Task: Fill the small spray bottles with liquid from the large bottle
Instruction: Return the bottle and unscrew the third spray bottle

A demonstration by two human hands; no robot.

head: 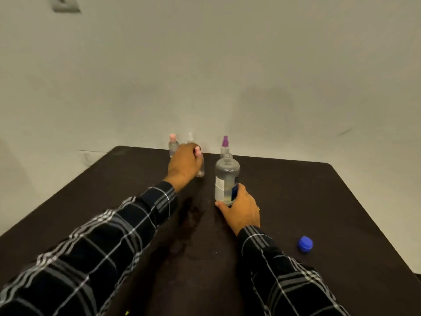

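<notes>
Plaid sleeves (91, 258) outstretched | right hand (241, 210) grips large bottle (226, 179) base | left hand (184, 165) wraps small spray bottle (201, 171)

Left grip (185, 164), reaching far forward, curled round a small spray bottle (201, 171); right grip (241, 210), nearer, clasping the large bottle (225, 176) at its base.

Dark plaid sleeves (95, 247), white and grey lines; ring (258, 208) on right hand (242, 214)

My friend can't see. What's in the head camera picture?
A person's right hand holds a large clear uncapped bottle on a dark table, while the left hand grips a small clear pink-topped spray bottle. A round blue cap lies nearby.
</notes>
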